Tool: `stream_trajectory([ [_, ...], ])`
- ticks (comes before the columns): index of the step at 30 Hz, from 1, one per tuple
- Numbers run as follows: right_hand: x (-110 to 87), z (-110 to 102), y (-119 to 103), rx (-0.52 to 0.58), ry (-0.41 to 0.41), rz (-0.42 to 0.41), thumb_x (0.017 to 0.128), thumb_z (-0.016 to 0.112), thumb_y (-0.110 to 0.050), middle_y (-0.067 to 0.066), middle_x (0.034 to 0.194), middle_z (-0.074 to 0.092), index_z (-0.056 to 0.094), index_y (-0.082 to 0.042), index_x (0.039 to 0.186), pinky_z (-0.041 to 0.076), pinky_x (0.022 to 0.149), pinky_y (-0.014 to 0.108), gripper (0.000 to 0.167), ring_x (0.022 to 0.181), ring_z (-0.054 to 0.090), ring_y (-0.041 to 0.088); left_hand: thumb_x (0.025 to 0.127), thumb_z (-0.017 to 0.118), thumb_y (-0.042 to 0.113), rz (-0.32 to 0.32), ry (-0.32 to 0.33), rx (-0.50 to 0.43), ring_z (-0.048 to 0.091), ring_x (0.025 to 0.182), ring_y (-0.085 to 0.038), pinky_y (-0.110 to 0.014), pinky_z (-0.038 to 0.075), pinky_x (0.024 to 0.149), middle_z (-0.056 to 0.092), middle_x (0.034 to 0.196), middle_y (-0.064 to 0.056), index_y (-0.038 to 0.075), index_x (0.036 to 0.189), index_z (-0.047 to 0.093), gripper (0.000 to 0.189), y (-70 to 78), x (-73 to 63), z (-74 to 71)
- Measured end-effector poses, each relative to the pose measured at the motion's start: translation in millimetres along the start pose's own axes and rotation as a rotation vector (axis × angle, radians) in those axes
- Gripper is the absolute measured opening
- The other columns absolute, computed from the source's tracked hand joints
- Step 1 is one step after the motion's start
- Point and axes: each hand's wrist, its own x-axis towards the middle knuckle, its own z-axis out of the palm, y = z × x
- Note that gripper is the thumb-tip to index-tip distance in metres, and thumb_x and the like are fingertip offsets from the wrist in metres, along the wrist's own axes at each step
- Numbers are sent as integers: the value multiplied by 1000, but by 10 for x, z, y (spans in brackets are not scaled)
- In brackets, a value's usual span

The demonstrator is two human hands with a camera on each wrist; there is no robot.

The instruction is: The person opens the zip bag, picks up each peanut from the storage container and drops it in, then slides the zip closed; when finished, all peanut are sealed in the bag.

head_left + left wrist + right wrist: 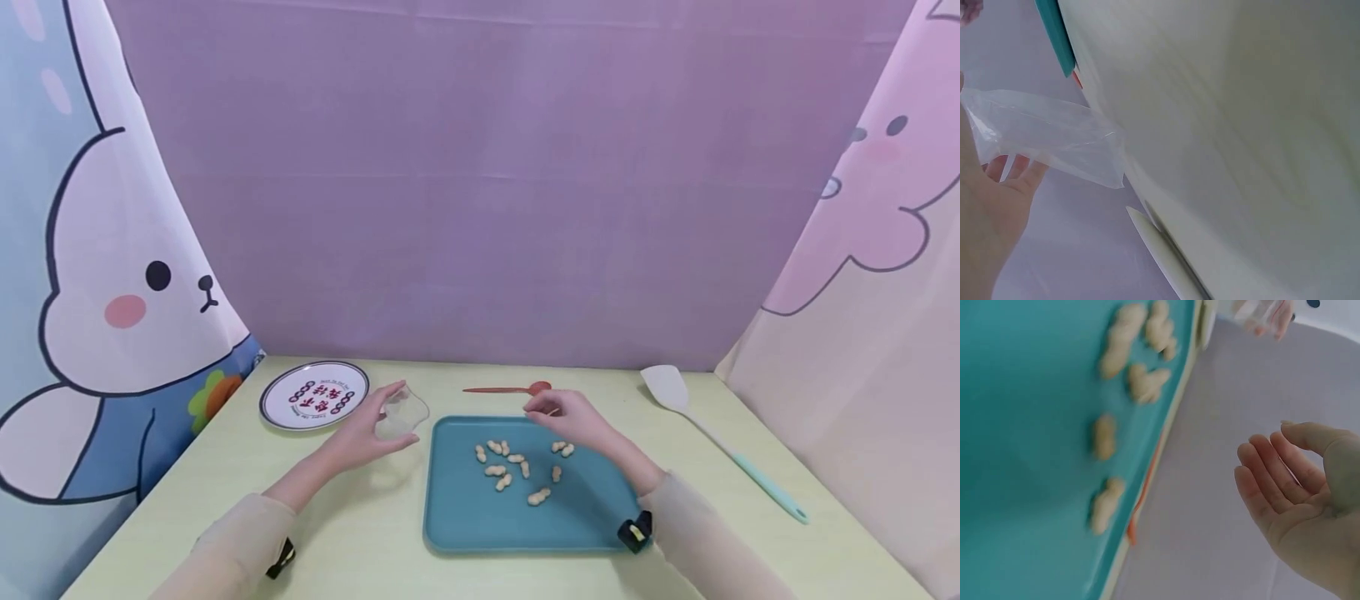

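Observation:
My left hand point(365, 429) holds a clear plastic bag point(402, 413) above the table, thumb and fingers spread around its mouth. In the left wrist view the see-through bag point(1054, 134) hangs out past the fingers. My right hand point(576, 419) is over the far right edge of a teal tray point(472, 527). Its fingers are loosely bent, and the right wrist view shows nothing between thumb and fingers point(1266, 475). Several unshelled peanuts point(495, 471) lie scattered on the tray below.
A white plate with red lettering point(315, 396) sits at the back left, beside the left hand. Behind the tray lies a reddish spoon point(502, 389). A spatula with a white head and mint handle point(720, 446) lies on the right. A purple cloth point(480, 192) hangs behind the table.

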Motion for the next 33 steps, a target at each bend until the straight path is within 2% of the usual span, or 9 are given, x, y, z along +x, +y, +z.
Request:
stream_trajectory([
  [7,-232,-99,284,1,-30,49,91,61,-13,12,96,69,67,-2,101,56,76,27,17,86,65,18,77,77,33,-7,0,-14,42,128,-33,-44,48,97,43,139,-18,2,143,32,85,-12,-8,-8],
  [11,-326,-102,443,-7,-54,84,90,61,-12,11,95,69,66,2,101,56,75,28,19,87,65,22,77,77,33,-2,-3,-12,42,128,-33,-44,48,97,43,140,-18,1,143,32,86,-2,-11,-9],
  [17,-429,-76,650,-24,-64,52,89,61,-7,16,99,68,66,4,103,57,78,35,19,92,65,31,77,76,34,-7,-11,-4,42,129,-33,-43,47,98,41,141,-18,2,143,31,86,14,-21,-8],
  [20,-466,-71,701,-21,-78,-13,88,61,-6,17,99,68,66,5,103,57,77,35,19,92,65,29,77,76,36,-5,-11,4,41,129,-33,-42,47,98,41,142,-18,2,143,31,86,10,-19,-1],
  [23,-495,-61,731,-20,-90,-33,87,64,-8,13,96,68,66,3,102,57,73,30,19,87,65,21,78,75,37,0,-15,12,42,130,-32,-42,47,98,41,143,-17,3,143,31,86,-7,-26,11],
  [26,-502,-39,742,-32,-103,10,85,67,-11,10,92,68,67,1,101,55,70,26,20,82,63,15,78,75,38,5,-17,16,42,130,-32,-42,47,98,41,143,-17,3,143,31,86,-24,-36,21],
  [27,-502,-33,738,-32,-110,46,84,69,-12,10,93,68,67,1,101,54,69,25,21,82,63,14,78,75,39,9,-17,19,42,130,-32,-42,47,98,41,143,-16,3,143,31,87,-29,-38,23],
  [30,-498,-31,718,-41,-125,88,82,71,-13,10,93,68,67,1,102,52,65,22,24,79,61,14,78,75,39,16,-18,26,41,130,-32,-42,47,99,41,143,-16,4,144,30,87,-30,-39,19],
  [33,-497,-56,704,-56,-136,99,82,71,-13,12,94,67,67,1,103,50,63,20,25,78,60,14,78,75,38,21,-22,34,41,131,-32,-41,47,99,40,144,-16,3,144,30,87,-12,-26,12],
])
